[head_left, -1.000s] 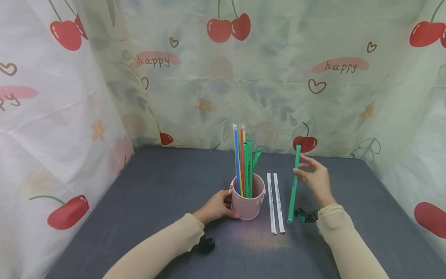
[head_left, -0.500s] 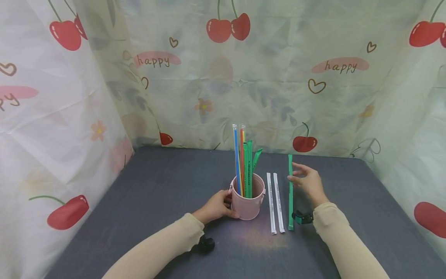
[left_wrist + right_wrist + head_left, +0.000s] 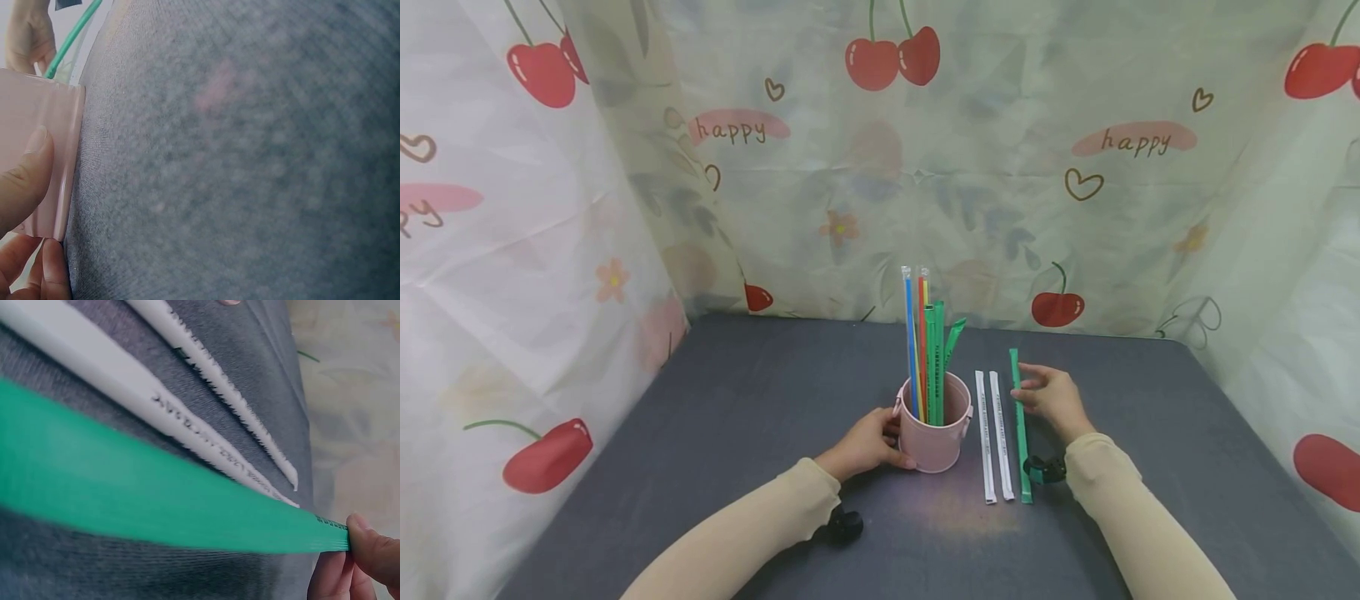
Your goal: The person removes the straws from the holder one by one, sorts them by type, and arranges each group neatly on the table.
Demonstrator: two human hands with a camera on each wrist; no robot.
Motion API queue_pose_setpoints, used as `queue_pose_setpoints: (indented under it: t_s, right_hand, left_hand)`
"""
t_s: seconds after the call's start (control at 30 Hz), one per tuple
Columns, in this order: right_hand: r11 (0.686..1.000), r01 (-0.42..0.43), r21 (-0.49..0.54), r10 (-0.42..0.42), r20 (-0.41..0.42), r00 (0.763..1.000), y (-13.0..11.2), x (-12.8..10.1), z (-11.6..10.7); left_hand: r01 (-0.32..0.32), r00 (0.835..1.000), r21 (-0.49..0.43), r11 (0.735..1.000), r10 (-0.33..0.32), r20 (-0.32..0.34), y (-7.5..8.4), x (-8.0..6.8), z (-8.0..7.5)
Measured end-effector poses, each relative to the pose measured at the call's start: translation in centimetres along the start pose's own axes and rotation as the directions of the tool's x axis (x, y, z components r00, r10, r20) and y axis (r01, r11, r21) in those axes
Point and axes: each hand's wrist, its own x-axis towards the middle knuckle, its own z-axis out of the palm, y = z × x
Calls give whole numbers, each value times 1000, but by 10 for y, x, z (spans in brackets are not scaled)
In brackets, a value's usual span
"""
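Observation:
My left hand (image 3: 865, 442) grips a small pink bucket (image 3: 929, 452) low on its left side, with the thumb (image 3: 32, 172) across its wall in the left wrist view. Upright in the bucket stand several wrapped straws (image 3: 934, 358), green ones plus blue, red and yellow ones in clear wrappers. My right hand (image 3: 1054, 402) pinches a green paper-wrapped straw (image 3: 1021, 442) between thumb and fingers, toward its far end. That straw lies just right of two white paper-wrapped straws (image 3: 206, 444), roughly in line with them and close over the table.
Underneath is a dark grey table (image 3: 760, 392). Pale curtains (image 3: 970, 167) printed with cherries and hearts enclose it at the back and both sides. Black wrist cameras (image 3: 846, 527) sit beneath each sleeve.
My right hand has moved left and nearer with the green straw, bringing it from a slant off to the right to beside the white straws. The left hand and bucket stay put.

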Motion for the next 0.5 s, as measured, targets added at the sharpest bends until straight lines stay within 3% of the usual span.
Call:
queue_pose_setpoints:
  t_s: [0.5]
  right_hand:
    - [997, -72, -36, 73, 24, 997, 10, 8, 12]
  left_hand:
    - [4, 1000, 1, 1000, -4, -7, -2, 1, 1]
